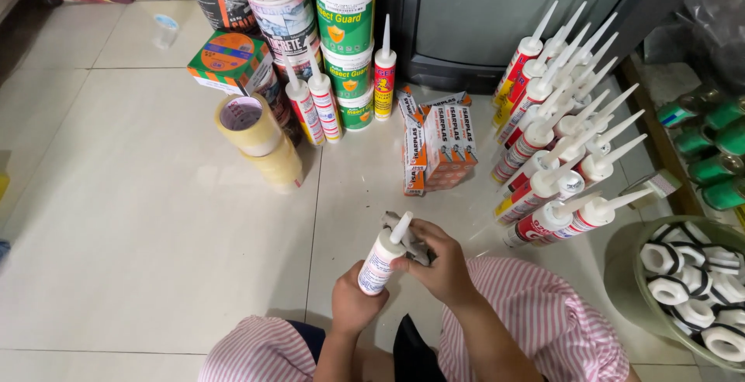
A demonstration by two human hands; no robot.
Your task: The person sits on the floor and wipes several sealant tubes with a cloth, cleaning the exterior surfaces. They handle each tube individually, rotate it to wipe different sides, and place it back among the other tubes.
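One sealant cartridge [380, 262], low centre of frame, is clasped around its base by the left hand [353, 304] while the right hand [442, 269] pinches a grey rag [407, 234] at its nozzle; rigid, smooth, likely moderately heavy, so grasp mid-barrel.

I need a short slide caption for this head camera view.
Left hand holds a sealant tube while right hand presses a grey cloth against it.

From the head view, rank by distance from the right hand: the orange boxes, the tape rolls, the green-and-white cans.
From the right hand:
1. Orange boxes, just ahead on the floor.
2. Tape rolls, ahead to the left.
3. Green-and-white cans, stacked farthest back.
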